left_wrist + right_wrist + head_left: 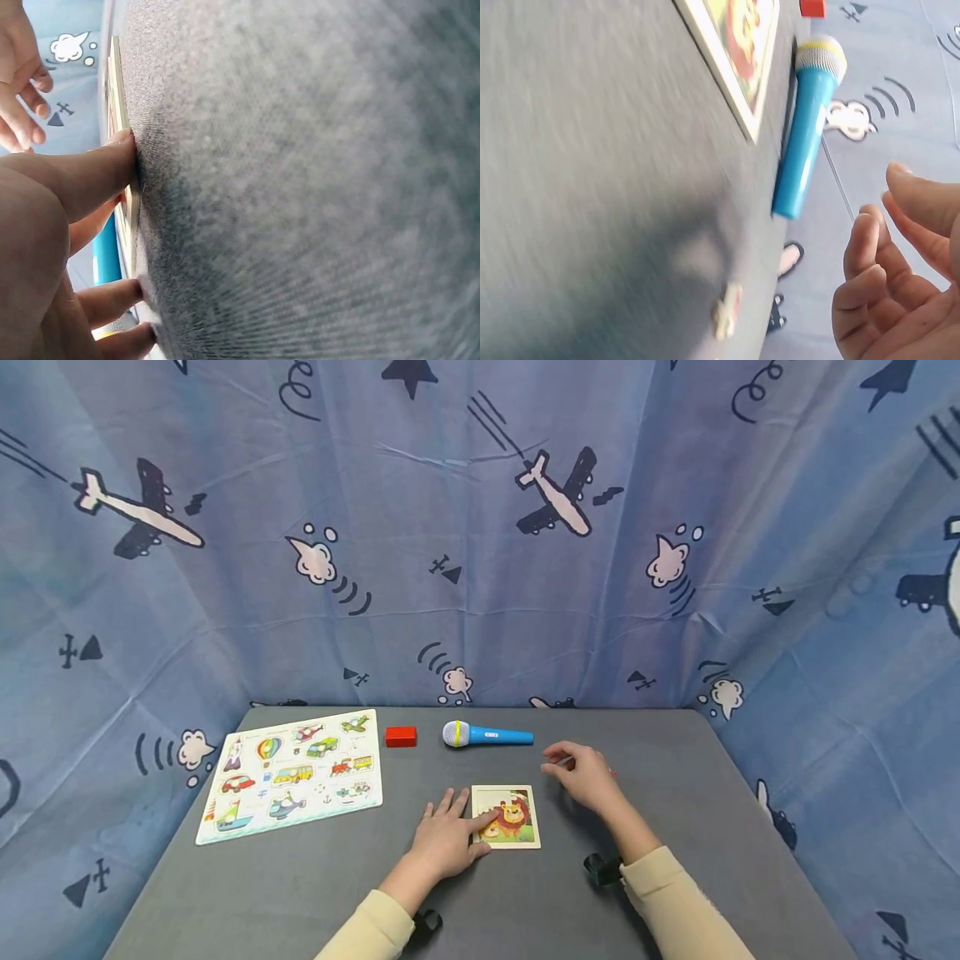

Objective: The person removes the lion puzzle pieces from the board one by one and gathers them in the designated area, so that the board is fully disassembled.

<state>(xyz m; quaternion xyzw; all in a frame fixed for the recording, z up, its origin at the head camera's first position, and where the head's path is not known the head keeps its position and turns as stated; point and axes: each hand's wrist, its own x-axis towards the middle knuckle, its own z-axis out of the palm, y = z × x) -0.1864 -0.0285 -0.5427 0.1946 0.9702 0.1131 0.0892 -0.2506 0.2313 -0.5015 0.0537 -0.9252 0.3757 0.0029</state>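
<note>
left hand (441, 843): your fingers are spread wide, index lying on the puzzle (519, 833)
right hand (585, 775): your fingers curl loosely, nothing seen in them
puzzle: square, pale rim, lion picture; on the table (315, 885), between your hands
count: one puzzle, one mic (501, 737), one red block (401, 737), one board (296, 777)
pose: your left palm faces down; your right hand hangs above the table, beside the puzzle
</note>
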